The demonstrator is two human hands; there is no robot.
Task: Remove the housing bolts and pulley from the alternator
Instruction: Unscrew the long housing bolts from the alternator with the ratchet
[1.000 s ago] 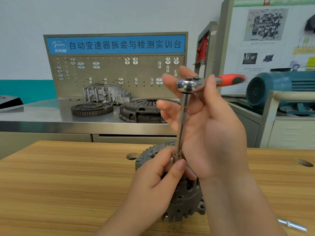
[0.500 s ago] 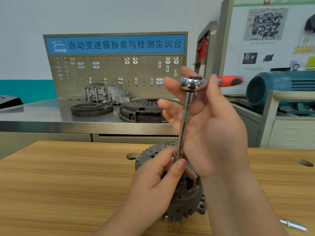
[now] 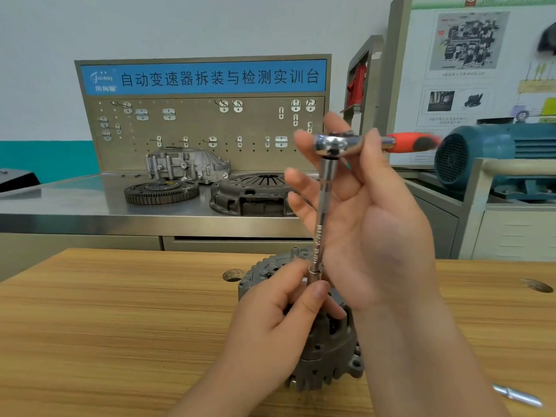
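A grey alternator (image 3: 328, 353) stands on the wooden table (image 3: 105, 326). A chrome ratchet (image 3: 337, 144) with a red handle (image 3: 412, 142) carries a long extension bar (image 3: 320, 218) that runs down to the alternator's top. My right hand (image 3: 370, 224) holds the ratchet head, thumb over it, with the other fingers spread behind the bar. My left hand (image 3: 279, 323) pinches the bar's lower end and rests on the alternator. The bolt under the socket is hidden by my fingers.
A round hole (image 3: 233, 274) lies in the table behind the alternator, another hole (image 3: 538, 285) at the right. A metal tool tip (image 3: 517, 395) lies at the front right. Behind, a steel bench (image 3: 60, 206) carries a flywheel (image 3: 161, 191), clutch cover (image 3: 249, 194) and a housing (image 3: 186, 167).
The ratchet head has shifted slightly right and down, and the red handle has swung a little. My left hand stays on the bar's lower end.
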